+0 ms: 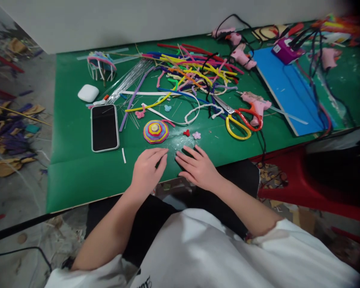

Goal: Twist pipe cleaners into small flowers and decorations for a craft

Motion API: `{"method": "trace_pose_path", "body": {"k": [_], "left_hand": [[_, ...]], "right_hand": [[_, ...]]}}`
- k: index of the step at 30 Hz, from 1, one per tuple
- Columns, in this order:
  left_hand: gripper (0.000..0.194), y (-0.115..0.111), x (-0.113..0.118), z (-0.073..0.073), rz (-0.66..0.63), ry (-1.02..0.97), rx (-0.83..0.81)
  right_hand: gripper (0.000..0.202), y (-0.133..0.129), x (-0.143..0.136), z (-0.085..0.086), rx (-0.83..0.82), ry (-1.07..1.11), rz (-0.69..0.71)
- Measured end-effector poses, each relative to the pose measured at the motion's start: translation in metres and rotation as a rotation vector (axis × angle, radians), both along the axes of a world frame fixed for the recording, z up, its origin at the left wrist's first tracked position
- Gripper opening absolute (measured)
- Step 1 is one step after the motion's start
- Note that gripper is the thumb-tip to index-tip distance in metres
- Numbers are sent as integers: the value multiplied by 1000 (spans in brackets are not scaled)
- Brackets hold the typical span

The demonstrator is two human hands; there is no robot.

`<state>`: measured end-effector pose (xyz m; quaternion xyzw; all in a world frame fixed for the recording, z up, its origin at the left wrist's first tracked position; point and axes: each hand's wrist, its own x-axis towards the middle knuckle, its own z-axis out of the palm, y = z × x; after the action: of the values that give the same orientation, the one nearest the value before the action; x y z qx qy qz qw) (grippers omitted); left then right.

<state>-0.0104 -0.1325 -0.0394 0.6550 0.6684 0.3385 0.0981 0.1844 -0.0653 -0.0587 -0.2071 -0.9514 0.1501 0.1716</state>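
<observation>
Both hands rest at the front edge of a green table (75, 172). My left hand (148, 168) has its fingers stretched out, holding nothing, just below a striped, domed disc (156, 132) in yellow, pink and blue. My right hand (198, 166) lies flat with its fingers spread and nothing in it. Just beyond its fingertips are a small red piece (186, 133) and a pale pink flower shape (197, 135). Farther up lie a pink piece (140, 113) and a small light-blue piece (167, 108).
A phone (104, 128) and a white case (88, 93) lie at the left. Scissors (239, 127) with red and yellow handles and a pink glue gun (255, 104) are at the right. Coloured pipe cleaners (192, 68) spread behind. A blue board (285, 88) lies farther right.
</observation>
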Motion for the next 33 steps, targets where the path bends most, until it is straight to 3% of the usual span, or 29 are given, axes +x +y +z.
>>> {"method": "trace_pose_path", "body": {"k": [7,13,16,18,20,23,25,28,33], "left_hand": [[21,-2,3,-6,-56,27,-9],[20,-2,5,-6,-86,38,-15],[20,-2,4,-4,-77,13,-1],[20,1,2,-2,-61,-42,4],[21,6,1,0,-33,-157,-27],[30,20,2,8,-15,-445,-129],[38,33,5,16,-54,-602,-202],[34,52,11,25,-103,-729,-341],[29,68,18,14,73,-1090,-369]], "right_hand": [[54,-12,3,-3,57,-82,26],[37,-30,21,-17,59,167,57],[26,-25,20,-8,-206,340,-81],[17,-12,14,4,-516,422,-310],[22,6,5,16,-881,509,-457],[37,33,-11,28,-1204,589,-473],[40,47,-21,32,-1292,585,-419],[40,61,-31,35,-1332,532,-320],[31,82,-33,32,-1294,428,-264]]}}
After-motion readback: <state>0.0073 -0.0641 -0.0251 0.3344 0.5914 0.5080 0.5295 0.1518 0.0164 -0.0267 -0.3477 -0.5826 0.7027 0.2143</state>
